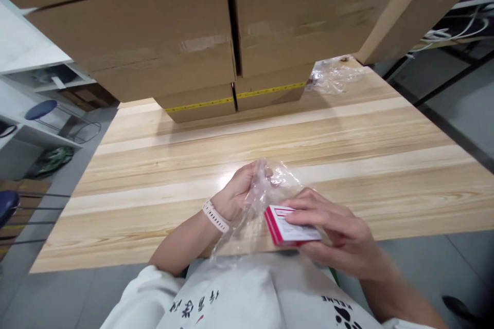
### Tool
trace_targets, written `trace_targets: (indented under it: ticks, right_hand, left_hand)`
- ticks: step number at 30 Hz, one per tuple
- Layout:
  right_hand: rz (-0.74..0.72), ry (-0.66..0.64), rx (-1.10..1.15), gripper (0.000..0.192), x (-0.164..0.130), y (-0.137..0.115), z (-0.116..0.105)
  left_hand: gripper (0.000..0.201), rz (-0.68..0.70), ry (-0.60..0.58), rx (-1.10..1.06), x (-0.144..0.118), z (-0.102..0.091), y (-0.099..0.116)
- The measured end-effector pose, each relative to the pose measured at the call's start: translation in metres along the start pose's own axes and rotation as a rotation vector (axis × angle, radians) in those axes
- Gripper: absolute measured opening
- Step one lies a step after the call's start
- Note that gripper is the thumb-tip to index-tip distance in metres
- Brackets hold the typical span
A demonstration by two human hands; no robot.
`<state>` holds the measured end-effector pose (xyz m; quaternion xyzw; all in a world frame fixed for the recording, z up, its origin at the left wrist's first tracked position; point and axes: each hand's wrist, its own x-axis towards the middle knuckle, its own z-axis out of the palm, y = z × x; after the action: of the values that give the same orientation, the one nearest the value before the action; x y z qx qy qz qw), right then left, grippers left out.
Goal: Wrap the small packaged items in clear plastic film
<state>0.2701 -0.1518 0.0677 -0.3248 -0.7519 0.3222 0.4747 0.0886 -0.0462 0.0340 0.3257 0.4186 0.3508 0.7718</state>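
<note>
My left hand [243, 187] is closed on a clear plastic bag [266, 185], which hangs crumpled in front of me near the table's front edge. A small red and white box [295, 229] with a printed label is gripped in my right hand [335, 229], fingers across its top and thumb below. The box's left end is next to the bag's plastic; whether it lies inside the bag I cannot tell. A pale strap circles my left wrist.
Large cardboard boxes [154, 41] are stacked along the back of the wooden table [154, 175]. Loose clear plastic [332, 77] lies at the back right, by another carton [417, 10]. Blue stools [41, 109] stand on the floor at the left.
</note>
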Motion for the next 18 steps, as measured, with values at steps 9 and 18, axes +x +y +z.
trace_targets:
  ticks: [9,18]
  right_hand:
    - [0.124,-0.026,-0.689,0.032,-0.014,0.113,0.009]
    - [0.216,-0.090,-0.907,0.045,-0.004,0.151,-0.025]
  left_hand:
    - [0.034,0.257,0.120,0.373,-0.004,-0.053,-0.001]
    - [0.025,0.451,0.290,0.668,-0.017,-0.113,-0.013]
